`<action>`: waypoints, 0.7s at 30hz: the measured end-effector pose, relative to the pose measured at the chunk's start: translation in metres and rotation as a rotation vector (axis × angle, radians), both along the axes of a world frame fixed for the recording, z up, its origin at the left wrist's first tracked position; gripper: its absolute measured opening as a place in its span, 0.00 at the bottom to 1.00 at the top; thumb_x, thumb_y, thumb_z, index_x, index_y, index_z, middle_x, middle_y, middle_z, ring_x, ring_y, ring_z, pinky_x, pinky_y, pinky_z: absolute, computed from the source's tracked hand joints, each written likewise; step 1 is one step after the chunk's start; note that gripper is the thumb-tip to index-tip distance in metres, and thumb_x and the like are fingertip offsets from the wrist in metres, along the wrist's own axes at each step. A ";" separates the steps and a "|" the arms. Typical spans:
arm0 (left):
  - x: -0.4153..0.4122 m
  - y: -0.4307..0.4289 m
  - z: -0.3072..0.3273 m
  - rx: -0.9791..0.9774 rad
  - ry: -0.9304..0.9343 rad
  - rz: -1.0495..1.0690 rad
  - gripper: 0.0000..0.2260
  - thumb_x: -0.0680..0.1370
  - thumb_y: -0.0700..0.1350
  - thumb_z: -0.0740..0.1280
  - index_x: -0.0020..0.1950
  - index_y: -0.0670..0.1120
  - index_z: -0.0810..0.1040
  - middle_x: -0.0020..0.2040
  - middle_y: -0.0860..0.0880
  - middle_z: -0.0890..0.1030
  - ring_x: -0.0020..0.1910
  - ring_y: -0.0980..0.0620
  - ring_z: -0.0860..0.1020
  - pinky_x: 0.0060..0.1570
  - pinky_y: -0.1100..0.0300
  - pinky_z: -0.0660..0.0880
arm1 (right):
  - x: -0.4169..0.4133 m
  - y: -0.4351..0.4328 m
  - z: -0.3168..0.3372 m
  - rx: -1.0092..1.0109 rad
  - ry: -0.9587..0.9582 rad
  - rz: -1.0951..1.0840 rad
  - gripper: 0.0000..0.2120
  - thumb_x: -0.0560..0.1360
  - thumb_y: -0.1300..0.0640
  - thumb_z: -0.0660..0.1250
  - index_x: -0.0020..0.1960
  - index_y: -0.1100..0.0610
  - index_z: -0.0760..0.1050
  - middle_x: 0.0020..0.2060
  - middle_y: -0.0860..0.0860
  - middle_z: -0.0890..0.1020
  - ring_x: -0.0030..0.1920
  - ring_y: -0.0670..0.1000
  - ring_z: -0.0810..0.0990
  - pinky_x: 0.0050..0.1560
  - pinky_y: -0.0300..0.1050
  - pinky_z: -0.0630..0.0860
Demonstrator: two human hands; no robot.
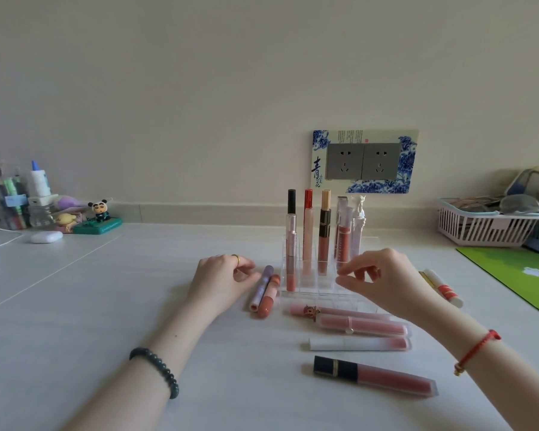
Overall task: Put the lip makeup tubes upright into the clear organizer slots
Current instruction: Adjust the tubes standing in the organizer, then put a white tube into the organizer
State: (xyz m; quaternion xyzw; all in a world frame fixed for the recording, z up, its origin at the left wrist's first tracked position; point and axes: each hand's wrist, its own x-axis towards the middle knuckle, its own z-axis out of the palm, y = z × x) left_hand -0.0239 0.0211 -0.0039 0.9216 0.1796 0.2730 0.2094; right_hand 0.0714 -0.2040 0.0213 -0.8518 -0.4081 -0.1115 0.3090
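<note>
**Roughly halfway: back rows filled, eight tubes still lying down**

With the clear organizer [321, 290] as the centre of the clock, the slots toward 12 o'clock already hold standing tubes. I can make out a black-capped tube [291, 202], a red-capped one [308, 200] and a gold-capped one [325, 202]. There is also a cluster of pale tubes [346, 228] at about 1 o'clock, too crowded for me to count. All of them look upright. The front slots toward 6 o'clock look unfilled, though the clear plastic makes that hard to read.

Eight tubes are still flat on the desk [106, 306], I judge:

- **9 o'clock:** a purple-capped tube [262, 287] and a peach tube [269, 297], side by side just beside the organizer.
- **6 o'clock:** a pink tube with a charm [339, 312], a clear-cased pink tube [363, 325], a white-capped tube [355, 343] and, nearest me, a black-capped dark-rose tube [374, 376].
- **3 o'clock:** a white tube with a red band [444, 289] and a gold-edged one [425, 279], partly behind my wrist.

My left hand [221, 275] lies at 9 o'clock. Its fingers [246, 269] are loosely curled and hold nothing, with the tips just beside the purple-capped tube; I cannot tell whether they touch it. My right hand [386, 279] hovers at the organizer's 4 o'clock corner, wrist raised. Its fingers [352, 270] are bent toward the thumb but slack, with nothing between them.
</note>
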 end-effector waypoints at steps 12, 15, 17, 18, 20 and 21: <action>-0.008 -0.041 0.007 -0.011 -0.005 -0.436 0.07 0.68 0.56 0.71 0.42 0.57 0.83 0.37 0.49 0.81 0.43 0.58 0.76 0.39 0.72 0.68 | -0.006 -0.046 -0.010 -0.205 -0.049 0.083 0.06 0.68 0.46 0.69 0.45 0.41 0.79 0.33 0.36 0.75 0.36 0.41 0.73 0.37 0.28 0.65; -0.010 -0.053 0.005 -0.036 0.069 -0.557 0.06 0.68 0.51 0.73 0.43 0.54 0.84 0.34 0.61 0.78 0.37 0.66 0.74 0.35 0.76 0.65 | -0.011 -0.045 -0.010 -0.206 -0.056 0.130 0.08 0.67 0.43 0.68 0.45 0.41 0.79 0.32 0.36 0.75 0.39 0.39 0.72 0.39 0.26 0.63; -0.010 -0.058 0.003 -0.030 0.104 -0.644 0.06 0.68 0.49 0.74 0.44 0.52 0.84 0.33 0.69 0.78 0.37 0.68 0.75 0.39 0.78 0.66 | -0.015 -0.044 -0.011 -0.217 -0.051 0.178 0.08 0.68 0.42 0.67 0.44 0.42 0.80 0.31 0.36 0.74 0.40 0.34 0.69 0.41 0.25 0.62; -0.010 -0.059 0.002 -0.017 0.139 -0.673 0.07 0.68 0.50 0.74 0.45 0.52 0.84 0.34 0.70 0.78 0.39 0.67 0.76 0.42 0.77 0.67 | -0.017 -0.043 -0.012 -0.227 -0.036 0.205 0.08 0.68 0.43 0.68 0.45 0.43 0.80 0.32 0.37 0.74 0.41 0.33 0.68 0.41 0.25 0.63; -0.007 -0.059 0.000 0.040 0.227 -0.683 0.12 0.66 0.58 0.72 0.47 0.56 0.82 0.36 0.68 0.79 0.41 0.66 0.76 0.52 0.71 0.66 | -0.018 -0.042 -0.014 -0.246 -0.006 0.248 0.08 0.68 0.44 0.68 0.45 0.45 0.81 0.34 0.38 0.75 0.42 0.31 0.67 0.42 0.26 0.65; -0.006 -0.058 -0.002 0.083 0.264 -0.671 0.16 0.65 0.63 0.70 0.49 0.60 0.79 0.38 0.69 0.79 0.42 0.66 0.76 0.57 0.65 0.66 | -0.018 -0.042 -0.016 -0.258 -0.004 0.255 0.09 0.68 0.44 0.69 0.46 0.45 0.81 0.35 0.39 0.75 0.42 0.30 0.67 0.43 0.26 0.66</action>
